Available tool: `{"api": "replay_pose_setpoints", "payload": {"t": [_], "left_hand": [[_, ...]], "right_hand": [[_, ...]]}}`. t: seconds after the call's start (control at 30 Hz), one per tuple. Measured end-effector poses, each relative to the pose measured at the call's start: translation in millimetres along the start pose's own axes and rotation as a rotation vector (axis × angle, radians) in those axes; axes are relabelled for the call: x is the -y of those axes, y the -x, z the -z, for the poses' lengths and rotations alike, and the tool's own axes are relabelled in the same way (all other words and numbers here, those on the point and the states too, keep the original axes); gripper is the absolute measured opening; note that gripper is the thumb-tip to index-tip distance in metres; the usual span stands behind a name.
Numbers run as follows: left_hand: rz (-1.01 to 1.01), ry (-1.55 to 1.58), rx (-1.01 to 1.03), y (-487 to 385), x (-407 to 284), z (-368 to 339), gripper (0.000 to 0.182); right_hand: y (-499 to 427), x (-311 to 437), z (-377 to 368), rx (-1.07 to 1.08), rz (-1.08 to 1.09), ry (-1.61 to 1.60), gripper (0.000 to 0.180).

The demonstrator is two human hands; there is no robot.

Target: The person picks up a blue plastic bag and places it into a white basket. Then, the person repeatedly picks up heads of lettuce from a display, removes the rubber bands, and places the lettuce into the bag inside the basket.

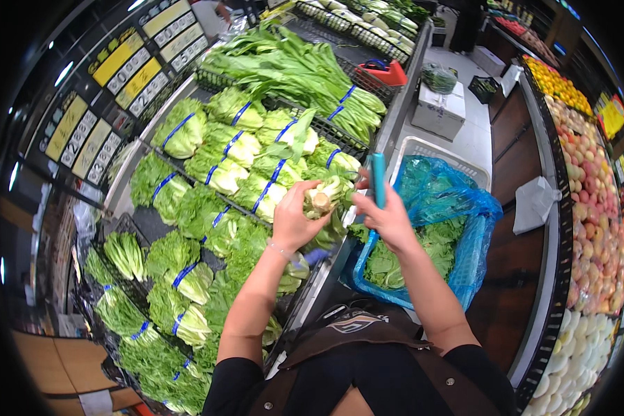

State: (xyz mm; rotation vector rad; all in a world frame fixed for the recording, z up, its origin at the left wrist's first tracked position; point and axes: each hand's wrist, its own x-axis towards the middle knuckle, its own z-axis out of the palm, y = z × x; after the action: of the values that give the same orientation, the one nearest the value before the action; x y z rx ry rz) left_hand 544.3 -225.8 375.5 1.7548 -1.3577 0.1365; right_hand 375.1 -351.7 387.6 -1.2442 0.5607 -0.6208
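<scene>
My left hand (297, 216) is closed around a head of leafy greens (333, 190), its pale cut stem end turned towards me. Just to the right, my right hand (387, 216) grips a teal-handled tool (378, 179); its working end cannot be made out. Below the left hand, a blurred blue-purple thing (316, 256) lies near the display's edge. Lettuces bound with blue bands (273, 182) fill the display beside my left hand. Under my right forearm stands a blue plastic basket (370, 255) holding loose green leaves (431, 249), partly covered by a blue plastic bag (437, 190).
Long leafy greens (291, 67) lie at the display's far side, near a red container (390, 74). A white carton (439, 112) stands on the aisle floor beyond the basket. A fruit stand (585, 192) borders the right, with a white bag (534, 205) hanging on its side.
</scene>
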Motion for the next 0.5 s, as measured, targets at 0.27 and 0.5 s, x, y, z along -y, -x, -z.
{"api": "replay_pose_setpoints", "payload": {"t": [0.27,0.5], "left_hand": [[0.38,0.27,0.444,-30.9,-93.1,4.2,0.05],[0.151,-0.092,0.436,-10.6,-124.8,-43.7,0.041]], "right_hand": [[75.8,43.5,81.1,-0.013,0.58,1.139,0.054],[99.7,19.7,113.1,-0.065,0.477,1.29,0.047]]}}
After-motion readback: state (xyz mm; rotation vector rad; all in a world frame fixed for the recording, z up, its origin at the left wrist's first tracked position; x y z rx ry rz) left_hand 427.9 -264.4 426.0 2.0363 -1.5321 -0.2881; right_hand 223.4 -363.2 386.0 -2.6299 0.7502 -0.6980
